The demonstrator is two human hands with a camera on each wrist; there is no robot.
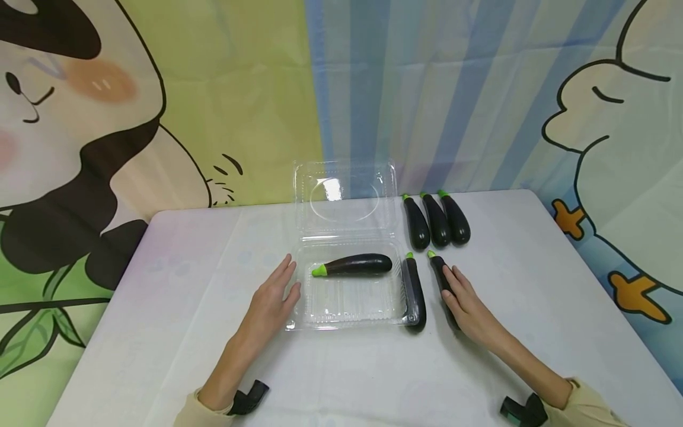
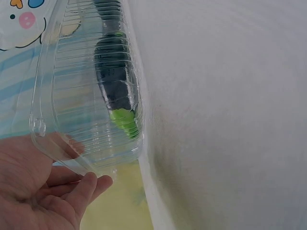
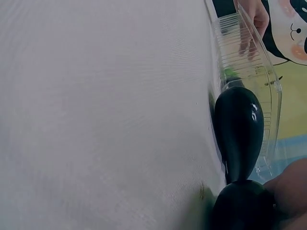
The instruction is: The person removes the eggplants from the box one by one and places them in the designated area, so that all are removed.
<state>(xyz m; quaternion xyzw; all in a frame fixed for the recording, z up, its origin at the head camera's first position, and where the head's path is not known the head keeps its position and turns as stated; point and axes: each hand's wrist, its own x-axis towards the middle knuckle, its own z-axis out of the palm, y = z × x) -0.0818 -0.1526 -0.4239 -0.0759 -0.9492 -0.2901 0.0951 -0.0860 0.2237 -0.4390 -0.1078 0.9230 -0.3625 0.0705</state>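
Observation:
A clear plastic clamshell box [image 1: 349, 305] lies with its lid raised at the back. One dark eggplant [image 1: 360, 264] with a green stem rests sideways in its base. My left hand [image 1: 271, 303] is at the box's left side, fingers mostly straight; in the left wrist view its fingertips [image 2: 88, 184] are right at the box's corner. To the right of the box, my right hand [image 1: 469, 308] holds another eggplant [image 1: 441, 276] from above, covering part of it. Between that one and the box lies a further eggplant [image 1: 413, 293], close against the box's right wall.
Three more eggplants [image 1: 439, 220] lie side by side at the back of the white table [image 1: 213, 284], right of the lid [image 1: 344, 198]. A cartoon-printed curtain [image 1: 256, 107] hangs behind the table.

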